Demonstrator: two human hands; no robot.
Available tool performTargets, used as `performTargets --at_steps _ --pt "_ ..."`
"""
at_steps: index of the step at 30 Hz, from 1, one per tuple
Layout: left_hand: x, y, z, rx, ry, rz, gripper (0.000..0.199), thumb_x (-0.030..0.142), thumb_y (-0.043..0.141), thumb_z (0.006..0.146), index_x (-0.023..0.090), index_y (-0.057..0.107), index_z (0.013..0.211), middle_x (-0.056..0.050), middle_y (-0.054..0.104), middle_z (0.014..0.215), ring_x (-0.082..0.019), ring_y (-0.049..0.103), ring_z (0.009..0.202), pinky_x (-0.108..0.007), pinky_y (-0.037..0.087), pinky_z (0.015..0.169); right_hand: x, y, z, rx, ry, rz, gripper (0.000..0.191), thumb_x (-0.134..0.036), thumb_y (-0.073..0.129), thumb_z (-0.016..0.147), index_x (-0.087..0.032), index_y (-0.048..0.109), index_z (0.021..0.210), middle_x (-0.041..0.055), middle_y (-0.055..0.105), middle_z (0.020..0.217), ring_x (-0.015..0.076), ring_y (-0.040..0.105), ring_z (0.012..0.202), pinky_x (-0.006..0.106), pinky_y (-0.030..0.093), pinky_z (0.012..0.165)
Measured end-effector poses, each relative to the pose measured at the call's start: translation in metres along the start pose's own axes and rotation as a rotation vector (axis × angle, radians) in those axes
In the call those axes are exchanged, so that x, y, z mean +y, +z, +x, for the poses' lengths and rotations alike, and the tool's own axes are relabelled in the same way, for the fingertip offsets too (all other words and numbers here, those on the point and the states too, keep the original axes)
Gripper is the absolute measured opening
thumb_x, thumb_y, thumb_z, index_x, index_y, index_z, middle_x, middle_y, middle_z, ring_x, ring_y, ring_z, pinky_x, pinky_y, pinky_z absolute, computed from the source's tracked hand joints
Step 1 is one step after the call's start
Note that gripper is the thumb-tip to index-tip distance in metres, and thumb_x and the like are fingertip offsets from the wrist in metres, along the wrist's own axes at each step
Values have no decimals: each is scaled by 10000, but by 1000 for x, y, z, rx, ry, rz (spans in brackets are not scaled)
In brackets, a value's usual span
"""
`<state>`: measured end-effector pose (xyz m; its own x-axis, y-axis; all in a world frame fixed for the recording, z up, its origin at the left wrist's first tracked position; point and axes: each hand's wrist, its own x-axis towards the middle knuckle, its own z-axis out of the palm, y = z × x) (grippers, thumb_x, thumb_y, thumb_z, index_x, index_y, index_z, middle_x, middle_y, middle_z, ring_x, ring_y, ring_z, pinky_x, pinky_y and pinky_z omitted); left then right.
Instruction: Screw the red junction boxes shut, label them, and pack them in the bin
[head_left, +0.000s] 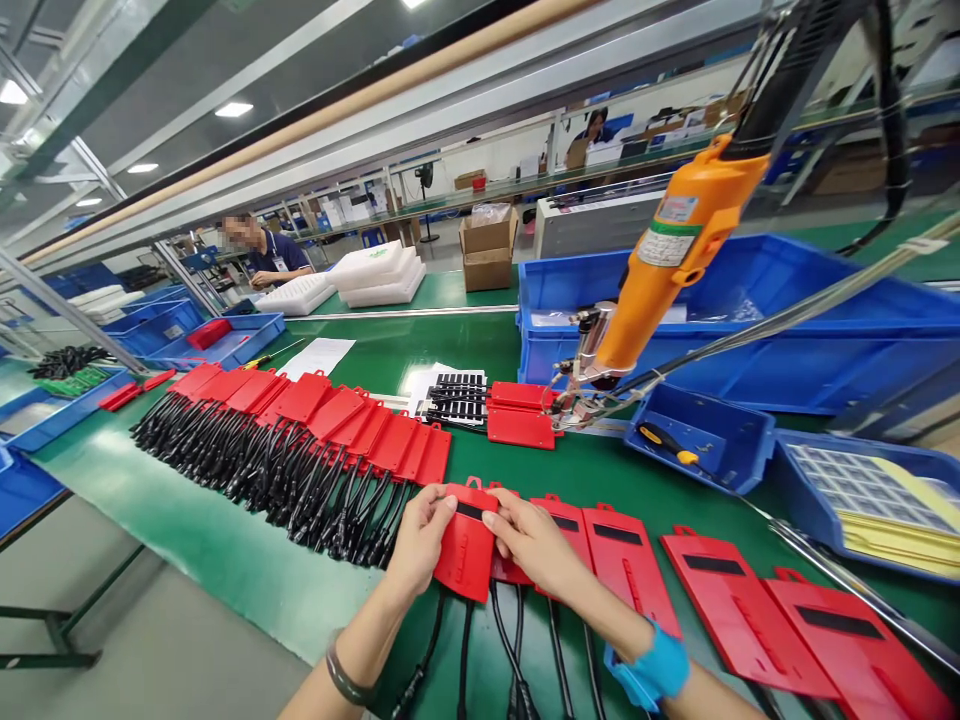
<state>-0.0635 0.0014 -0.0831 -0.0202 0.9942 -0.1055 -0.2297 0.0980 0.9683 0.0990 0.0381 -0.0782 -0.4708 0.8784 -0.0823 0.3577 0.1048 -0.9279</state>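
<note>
Between my hands is a flat red plastic housing (463, 562) with a black strip (471, 511) across its upper part; black cables hang below it. My left hand (417, 540) grips its left edge, thumb on the front near the strip. At the right edge, my right hand (534, 545) pinches it, its thumb by the strip's end. Behind and to the right, more red housings with black strips (631, 562) lie in a row on the green bench, one partly hidden by my right hand. A long overlapping row of red housings (349, 415) with black cables (277, 480) lies to the left.
An orange electric screwdriver (660, 250) hangs above two red housings (521, 428) beside a sheet of black strips (471, 382). A small blue bin (739, 440) holds a yellow-black screwdriver (667, 443). Behind stands a large blue bin (795, 360). A co-worker (271, 250) sits across the bench.
</note>
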Motion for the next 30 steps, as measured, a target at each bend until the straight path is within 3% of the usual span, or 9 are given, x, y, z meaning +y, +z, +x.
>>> performTargets --at_steps 7,12,15,18,20,23,26,28,30 --pt "-9 5 -1 96 43 121 378 535 594 880 157 598 888 -24 643 781 -133 547 675 -228 434 644 8 7 3 77 53 -21 413 -518 233 937 -226 482 783 -35 499 490 178 534 482 286 375 542" --pt "-7 9 -7 120 46 223 417 591 573 870 179 599 928 4 599 690 -137 543 606 -229 418 586 8 9 11 131 16 -110 435 -642 403 859 -219 492 804 64 635 772 265 604 799 357 424 720" --pt "-5 7 -8 101 26 199 427 593 583 862 177 592 956 6 604 684 -134 548 588 -232 428 588 6 9 13 90 -14 -141 405 -596 443 860 -200 528 872 95 660 868 280 602 869 383 439 759" --pt "-3 0 -5 56 19 139 406 564 572 881 166 589 956 -27 655 781 -148 589 659 -252 466 656 5 2 10 -33 -37 -124 435 -509 359 927 -158 576 1065 49 656 735 217 631 689 334 485 651" --pt "-3 -8 -3 79 43 192 399 549 537 905 158 595 962 -56 679 849 -174 620 728 -278 488 704 6 -9 3 -77 -39 -119 515 -459 267 969 -124 506 1278 29 660 697 186 624 578 316 503 592" --pt "-8 -19 -5 129 131 487 403 503 466 951 161 590 1123 -107 695 1002 -239 659 901 -347 510 816 14 -32 -15 19 -43 -176 552 -432 244 983 -135 422 1413 125 688 1048 238 667 901 423 516 846" --pt "-15 -26 -14 149 331 904 446 416 416 981 166 488 1344 -176 530 1367 -298 504 1264 -445 415 1039 33 -51 -43 142 -93 -419 513 -436 302 977 -178 553 1342 145 554 1345 319 507 1239 539 372 1058" --pt "-18 -25 -19 57 460 1144 500 412 419 982 176 417 1423 -176 350 1516 -310 322 1405 -491 306 1129 49 -55 -62 151 -141 -641 526 -498 348 971 -215 556 1363 132 459 1452 352 410 1336 574 347 1082" --pt "-19 -20 -21 -154 504 1319 670 520 496 935 202 307 1494 -169 218 1577 -341 193 1453 -548 219 1160 64 -52 -77 130 -179 -803 622 -592 439 925 -249 461 1444 137 313 1542 399 266 1409 634 310 1084"
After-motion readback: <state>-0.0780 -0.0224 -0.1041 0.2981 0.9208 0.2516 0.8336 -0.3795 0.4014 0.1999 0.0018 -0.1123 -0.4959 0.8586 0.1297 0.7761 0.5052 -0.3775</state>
